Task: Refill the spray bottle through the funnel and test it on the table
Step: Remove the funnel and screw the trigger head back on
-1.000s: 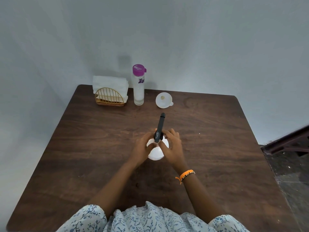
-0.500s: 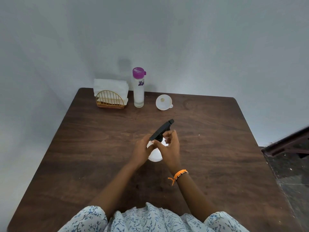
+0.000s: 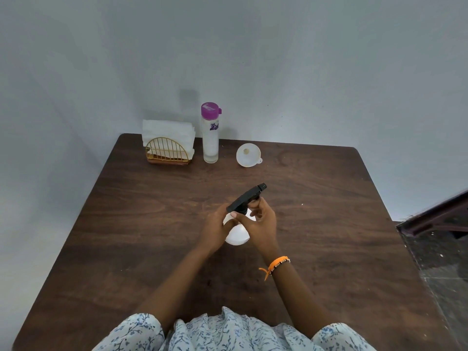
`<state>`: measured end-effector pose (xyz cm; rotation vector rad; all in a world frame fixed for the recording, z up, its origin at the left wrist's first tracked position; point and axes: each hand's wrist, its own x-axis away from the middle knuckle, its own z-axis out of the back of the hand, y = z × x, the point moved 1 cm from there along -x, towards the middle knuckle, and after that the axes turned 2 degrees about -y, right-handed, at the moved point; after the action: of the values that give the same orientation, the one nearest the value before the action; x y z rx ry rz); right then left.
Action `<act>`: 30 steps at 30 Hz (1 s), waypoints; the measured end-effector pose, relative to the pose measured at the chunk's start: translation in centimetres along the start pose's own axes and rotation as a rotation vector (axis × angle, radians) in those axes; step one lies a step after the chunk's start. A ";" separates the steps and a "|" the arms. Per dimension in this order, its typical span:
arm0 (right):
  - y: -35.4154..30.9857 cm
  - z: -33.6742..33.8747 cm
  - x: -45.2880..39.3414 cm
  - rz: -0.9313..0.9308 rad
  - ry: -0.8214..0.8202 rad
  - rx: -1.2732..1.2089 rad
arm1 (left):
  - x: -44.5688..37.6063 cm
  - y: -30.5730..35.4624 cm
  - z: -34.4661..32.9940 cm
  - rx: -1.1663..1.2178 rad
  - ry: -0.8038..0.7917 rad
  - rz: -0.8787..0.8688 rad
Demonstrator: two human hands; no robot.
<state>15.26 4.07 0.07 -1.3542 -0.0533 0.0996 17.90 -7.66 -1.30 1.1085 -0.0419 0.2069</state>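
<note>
A white spray bottle [image 3: 238, 235] stands in the middle of the dark wooden table [image 3: 329, 249]. Its black spray head [image 3: 247, 197] points up and to the right. My left hand [image 3: 216, 229] grips the bottle's white body from the left. My right hand [image 3: 260, 221] pinches the black collar and head with thumb and fingers. A white funnel [image 3: 248, 155] lies at the back of the table. Left of it stands a clear water bottle [image 3: 210, 134] with a purple cap, closed.
A gold wire holder with white napkins [image 3: 168, 148] sits at the back left corner, against the grey wall. A dark floor and a piece of dark furniture [image 3: 440, 219] lie past the table's right edge.
The black spray head has turned clockwise, from pointing straight away to pointing up-right. My right hand turned with it. The left hand kept its grip on the bottle body.
</note>
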 end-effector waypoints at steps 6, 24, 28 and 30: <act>-0.1 0.4 0.6 -0.005 -0.033 0.020 | -0.2 -0.2 0.1 0.003 -0.004 -0.022; -0.9 0.2 0.5 0.052 -0.058 0.088 | -0.2 -0.3 0.0 0.123 -0.120 -0.008; -0.8 1.2 -0.4 0.126 -0.272 0.162 | -0.9 -0.6 1.7 -0.014 -0.304 -0.042; -0.9 1.7 -0.8 0.132 -0.399 0.171 | -1.4 -0.9 2.3 -0.086 -0.411 -0.031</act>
<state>14.38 5.45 1.38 -1.1494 -0.2845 0.4753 16.87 -10.33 -1.23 1.0506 -0.3963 -0.0525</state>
